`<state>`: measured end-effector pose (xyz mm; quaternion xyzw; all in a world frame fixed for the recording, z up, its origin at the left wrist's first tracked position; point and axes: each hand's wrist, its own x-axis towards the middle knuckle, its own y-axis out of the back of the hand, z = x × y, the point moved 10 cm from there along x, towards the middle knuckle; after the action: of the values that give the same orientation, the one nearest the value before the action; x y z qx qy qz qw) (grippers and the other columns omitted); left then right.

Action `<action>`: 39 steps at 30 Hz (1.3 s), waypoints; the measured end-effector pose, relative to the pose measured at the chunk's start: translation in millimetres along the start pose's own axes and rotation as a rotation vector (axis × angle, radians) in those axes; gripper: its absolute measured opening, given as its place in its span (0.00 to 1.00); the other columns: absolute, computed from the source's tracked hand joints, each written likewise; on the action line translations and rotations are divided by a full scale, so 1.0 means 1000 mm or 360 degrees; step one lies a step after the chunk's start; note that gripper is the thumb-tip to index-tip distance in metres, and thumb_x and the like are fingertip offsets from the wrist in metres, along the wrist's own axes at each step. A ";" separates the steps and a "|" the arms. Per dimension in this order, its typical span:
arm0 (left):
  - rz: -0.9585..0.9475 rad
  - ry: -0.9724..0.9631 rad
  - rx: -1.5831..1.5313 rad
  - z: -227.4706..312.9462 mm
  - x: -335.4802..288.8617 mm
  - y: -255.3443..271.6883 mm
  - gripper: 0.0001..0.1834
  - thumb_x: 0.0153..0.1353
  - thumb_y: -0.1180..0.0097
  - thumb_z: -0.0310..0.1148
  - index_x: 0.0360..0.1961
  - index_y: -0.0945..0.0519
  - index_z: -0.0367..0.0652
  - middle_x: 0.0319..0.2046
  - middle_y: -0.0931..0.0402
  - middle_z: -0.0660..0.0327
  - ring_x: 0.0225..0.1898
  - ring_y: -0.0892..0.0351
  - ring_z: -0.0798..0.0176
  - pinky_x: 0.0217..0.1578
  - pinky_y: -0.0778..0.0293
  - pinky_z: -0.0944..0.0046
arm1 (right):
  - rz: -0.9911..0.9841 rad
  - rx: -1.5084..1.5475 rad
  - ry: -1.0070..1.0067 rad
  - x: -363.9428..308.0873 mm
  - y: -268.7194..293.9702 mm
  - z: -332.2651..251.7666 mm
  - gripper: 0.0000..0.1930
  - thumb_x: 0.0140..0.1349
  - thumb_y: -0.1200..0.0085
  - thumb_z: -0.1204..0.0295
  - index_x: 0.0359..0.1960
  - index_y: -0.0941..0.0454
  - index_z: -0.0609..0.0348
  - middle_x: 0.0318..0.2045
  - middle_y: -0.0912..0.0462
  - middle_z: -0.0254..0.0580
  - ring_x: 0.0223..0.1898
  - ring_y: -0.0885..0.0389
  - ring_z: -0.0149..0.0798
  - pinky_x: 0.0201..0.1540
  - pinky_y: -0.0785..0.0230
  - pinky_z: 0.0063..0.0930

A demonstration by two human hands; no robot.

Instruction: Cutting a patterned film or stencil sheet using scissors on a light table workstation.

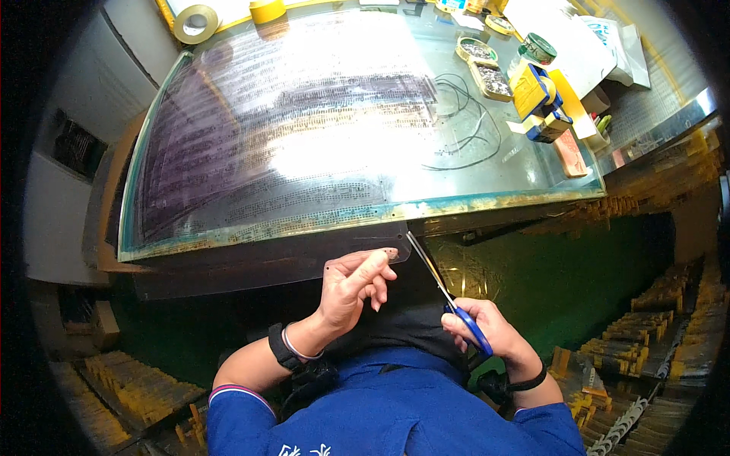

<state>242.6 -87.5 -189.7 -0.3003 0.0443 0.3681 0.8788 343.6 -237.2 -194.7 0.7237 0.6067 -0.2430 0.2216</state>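
Note:
A large clear film sheet [289, 186] with rows of small dark marks lies on the glass-topped table. Its near part hangs past the front edge. My left hand [351, 289] pinches the front edge of the film close to its rounded corner, thumb on top. Through the handles of blue-handled scissors [473, 328] go the fingers of my right hand [487, 327]. The scissors' blades point away from me, with their tips beside the film's corner. The blades look slightly apart.
Along the table's right side are a yellow-and-blue tape dispenser [536, 99], tins of small pieces [491, 81], a green-lidded jar [538, 49] and a pinkish block [569, 154]. Thin dark strands [487, 114] loop on the glass. Tape rolls [196, 24] stand at the far left.

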 end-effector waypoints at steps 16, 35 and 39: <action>0.0092 0.0110 -0.0221 0.011 -0.004 -0.001 0.09 0.58 0.48 0.33 0.30 0.22 0.36 0.17 0.26 0.62 0.12 0.32 0.74 0.09 0.40 0.78 | -0.0368 0.0082 0.0226 0.008 -0.014 -0.009 0.13 0.56 0.45 0.63 0.22 0.29 0.58 0.14 0.29 0.31 0.16 0.29 0.23 0.18 0.37 0.16; 0.0064 0.0161 -0.0066 0.009 -0.004 -0.007 0.07 0.55 0.43 0.33 0.28 0.21 0.39 0.17 0.26 0.65 0.12 0.32 0.78 0.10 0.40 0.81 | -0.0099 0.0164 0.0104 0.000 -0.032 -0.017 0.15 0.59 0.48 0.62 0.20 0.28 0.60 0.12 0.30 0.30 0.11 0.31 0.21 0.14 0.39 0.15; 0.0050 0.0167 -0.0076 0.011 -0.004 -0.011 0.08 0.55 0.43 0.33 0.29 0.21 0.39 0.17 0.26 0.65 0.13 0.32 0.79 0.10 0.40 0.81 | 0.0054 -0.0003 0.0249 -0.003 -0.029 -0.027 0.15 0.58 0.47 0.63 0.19 0.29 0.59 0.11 0.30 0.30 0.11 0.31 0.21 0.13 0.40 0.15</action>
<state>245.8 -90.0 -174.2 -0.3393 0.0863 0.3665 0.8620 316.3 -218.2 -172.7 0.7505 0.6100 -0.1813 0.1783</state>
